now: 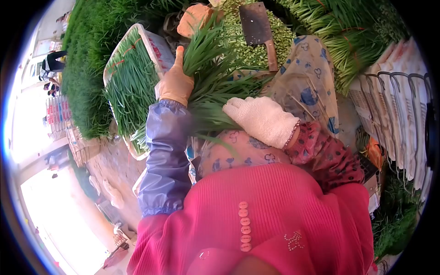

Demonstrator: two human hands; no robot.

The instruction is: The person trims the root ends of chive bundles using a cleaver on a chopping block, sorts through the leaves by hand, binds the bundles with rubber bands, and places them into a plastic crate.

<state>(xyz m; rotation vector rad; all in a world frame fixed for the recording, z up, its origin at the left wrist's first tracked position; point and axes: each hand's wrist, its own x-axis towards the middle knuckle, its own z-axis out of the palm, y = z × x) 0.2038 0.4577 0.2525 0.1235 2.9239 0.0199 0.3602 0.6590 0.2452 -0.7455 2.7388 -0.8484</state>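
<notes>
My left hand (177,83), in a tan rubber glove and below it a bluish-grey sleeve cover, is closed round a bunch of green chives (211,87), with one finger pointing up. The long leaves spread across my lap toward the right. My right hand (259,120), in a white knitted glove, lies palm down at the lower side of these leaves, its fingers stretched out and touching them. Its palm is hidden. Under both hands is a patterned plastic apron (252,156) over my lap.
A white crate (158,48) packed with tied chives stands at the left. Ahead, a cleaver (255,25) rests on a heap of cut stem ends (231,34), near an orange block (193,20). Bundled greens (339,59) lie at upper right, above stacked white crates (389,101).
</notes>
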